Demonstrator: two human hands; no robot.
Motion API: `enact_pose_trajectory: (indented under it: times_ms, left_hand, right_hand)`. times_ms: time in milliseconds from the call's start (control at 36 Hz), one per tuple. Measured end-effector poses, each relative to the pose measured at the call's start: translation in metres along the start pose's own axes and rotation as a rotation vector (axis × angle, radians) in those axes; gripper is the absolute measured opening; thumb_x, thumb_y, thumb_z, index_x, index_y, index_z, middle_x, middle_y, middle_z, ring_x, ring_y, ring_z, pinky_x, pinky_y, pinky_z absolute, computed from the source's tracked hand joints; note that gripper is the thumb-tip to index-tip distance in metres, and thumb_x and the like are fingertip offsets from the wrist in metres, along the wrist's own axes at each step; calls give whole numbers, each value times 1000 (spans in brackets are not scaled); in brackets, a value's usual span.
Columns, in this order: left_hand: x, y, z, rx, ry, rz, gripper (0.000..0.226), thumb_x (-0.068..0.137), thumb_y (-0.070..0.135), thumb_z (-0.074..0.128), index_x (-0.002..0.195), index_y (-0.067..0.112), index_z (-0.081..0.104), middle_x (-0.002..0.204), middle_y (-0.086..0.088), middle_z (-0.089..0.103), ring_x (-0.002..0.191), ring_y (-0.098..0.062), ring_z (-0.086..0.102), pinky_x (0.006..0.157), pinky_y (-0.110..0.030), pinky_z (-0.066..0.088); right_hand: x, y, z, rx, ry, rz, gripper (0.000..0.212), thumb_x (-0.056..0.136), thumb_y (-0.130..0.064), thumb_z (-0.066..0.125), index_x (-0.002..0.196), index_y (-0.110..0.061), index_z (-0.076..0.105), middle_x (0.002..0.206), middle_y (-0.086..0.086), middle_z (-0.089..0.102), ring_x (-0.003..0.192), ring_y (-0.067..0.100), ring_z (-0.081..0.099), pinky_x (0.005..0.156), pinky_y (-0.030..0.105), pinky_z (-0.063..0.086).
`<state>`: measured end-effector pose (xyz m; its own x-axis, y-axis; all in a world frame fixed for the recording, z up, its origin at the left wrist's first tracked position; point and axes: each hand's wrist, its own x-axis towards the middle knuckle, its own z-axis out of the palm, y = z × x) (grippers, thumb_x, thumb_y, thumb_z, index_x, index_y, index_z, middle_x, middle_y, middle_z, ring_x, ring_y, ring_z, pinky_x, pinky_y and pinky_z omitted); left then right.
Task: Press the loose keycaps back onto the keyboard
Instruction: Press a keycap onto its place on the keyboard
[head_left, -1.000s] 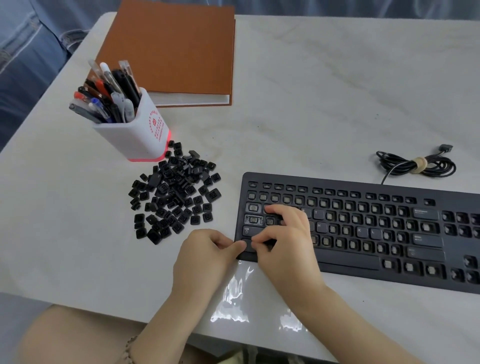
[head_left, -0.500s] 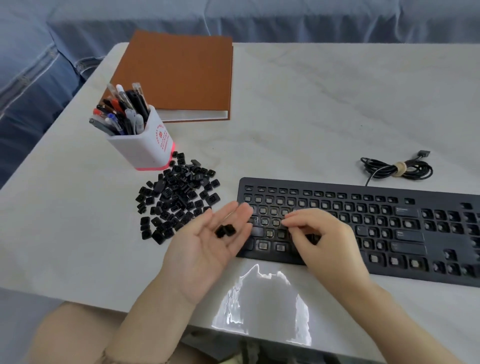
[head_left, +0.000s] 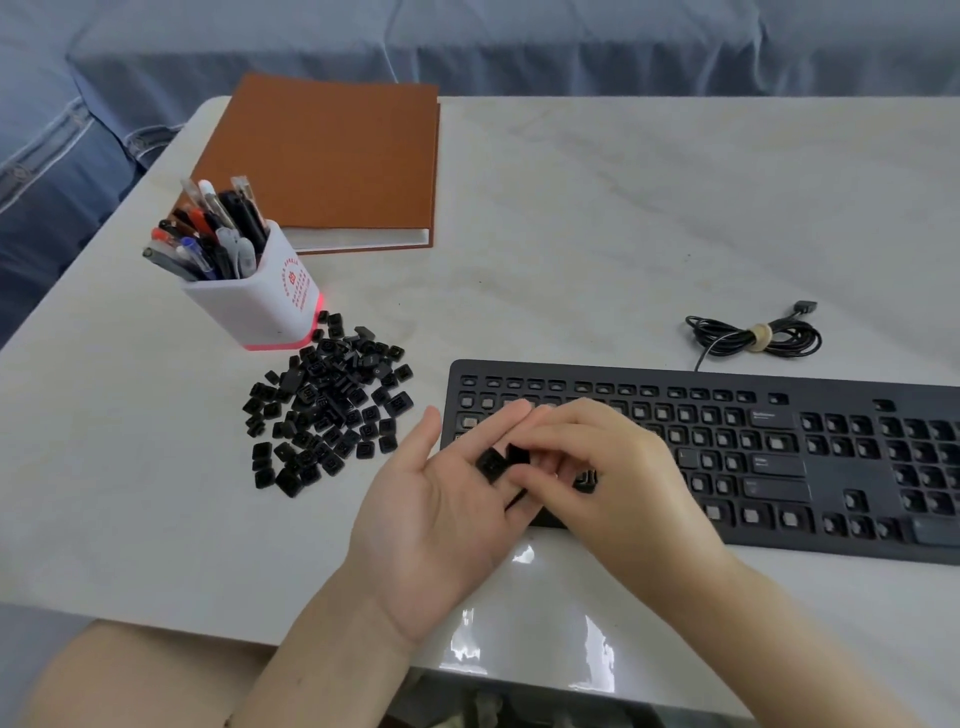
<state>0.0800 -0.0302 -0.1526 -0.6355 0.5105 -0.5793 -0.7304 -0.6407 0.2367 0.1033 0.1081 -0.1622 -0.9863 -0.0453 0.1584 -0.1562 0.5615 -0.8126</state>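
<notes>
A black keyboard (head_left: 779, 452) lies on the white table, most of its keys bare without caps. My left hand (head_left: 441, 509) is palm up over the keyboard's left end, fingers straight, with two black keycaps (head_left: 491, 462) resting on the fingers. My right hand (head_left: 597, 467) reaches across onto that palm, and its fingertips pinch one of the keycaps (head_left: 519, 453). A heap of loose black keycaps (head_left: 327, 405) lies on the table left of the keyboard.
A white pen holder (head_left: 254, 296) full of pens stands behind the heap. A brown notebook (head_left: 332, 161) lies at the back left. The keyboard's coiled cable (head_left: 758, 338) sits behind the keyboard. The table's front edge (head_left: 519, 670) is close to my body.
My left hand turned palm up showing two keycaps. My right hand left the keyboard's keys and moved left onto the left hand's fingers, pinching a cap.
</notes>
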Motion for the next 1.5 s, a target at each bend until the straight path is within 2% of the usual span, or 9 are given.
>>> enact_pose_trajectory:
  times_ms: [111, 250, 389, 583, 750, 1056, 1250, 1389, 1500]
  left_hand:
    - [4, -5, 6, 3, 38, 5, 50, 84, 29, 41, 120, -2, 58, 119, -21, 64, 109, -33, 63, 86, -49, 51]
    - [7, -7, 8, 6, 45, 16, 42, 79, 7, 44, 118, 2, 61, 115, -16, 67, 103, -25, 66, 83, -47, 52]
    - [8, -10, 6, 36, 43, 67, 45, 74, 0, 44, 117, 4, 58, 114, -17, 67, 99, -27, 68, 82, -43, 53]
    - [8, -14, 7, 137, 84, 144, 46, 66, -11, 49, 110, 1, 59, 109, -19, 69, 102, -27, 67, 80, -31, 55]
    - [10, -18, 1, 339, 131, 238, 50, 60, -9, 56, 109, 2, 59, 106, -14, 71, 100, -20, 68, 85, -25, 53]
    - [25, -33, 7, 668, 225, 271, 45, 78, -21, 57, 108, 12, 61, 116, -20, 62, 88, -9, 71, 75, -16, 55]
    - [35, -43, 18, 620, 178, 231, 47, 65, -10, 64, 109, 7, 60, 91, -16, 73, 86, -23, 72, 69, -19, 57]
    - [39, -54, 28, 722, 231, 193, 15, 94, 4, 49, 105, 8, 59, 80, -12, 74, 65, -17, 71, 49, -18, 52]
    - [45, -62, 26, 924, 241, 230, 16, 98, 12, 45, 98, 7, 60, 68, -4, 70, 40, -5, 38, 41, -14, 33]
  right_hand:
    - [-3, -2, -10, 381, 61, 270, 26, 79, -4, 69, 81, -30, 70, 79, -8, 69, 74, 3, 64, 68, 12, 49]
    - [-5, -8, -28, 1185, 157, 652, 19, 70, -6, 59, 84, -9, 72, 69, 10, 68, 65, 12, 67, 58, 16, 53]
    - [-9, -11, -39, 1389, 194, 731, 24, 49, -14, 68, 71, -13, 77, 69, 12, 67, 62, 13, 68, 53, 15, 52]
    - [-16, -6, -43, 1445, 157, 723, 32, 43, -11, 74, 75, -7, 77, 81, 21, 69, 66, 17, 70, 54, 17, 53]
    - [-19, 1, -41, 1340, 127, 752, 22, 65, -4, 58, 82, 0, 72, 78, 20, 69, 67, 18, 70, 56, 18, 54]
    - [-30, 23, -47, 1100, 206, 779, 21, 77, 9, 59, 94, -1, 65, 69, 10, 69, 72, 18, 71, 62, 17, 54]
    - [-37, 34, -57, 884, 282, 764, 26, 67, 10, 71, 88, -5, 68, 72, 16, 71, 67, 19, 70, 65, 20, 57]
    - [-43, 43, -63, 798, 318, 721, 25, 65, 10, 73, 83, -6, 68, 68, 13, 70, 64, 21, 70, 61, 22, 57]
    - [-48, 51, -68, 737, 327, 684, 26, 69, 14, 69, 84, -7, 68, 60, 1, 64, 58, 17, 67, 59, 23, 57]
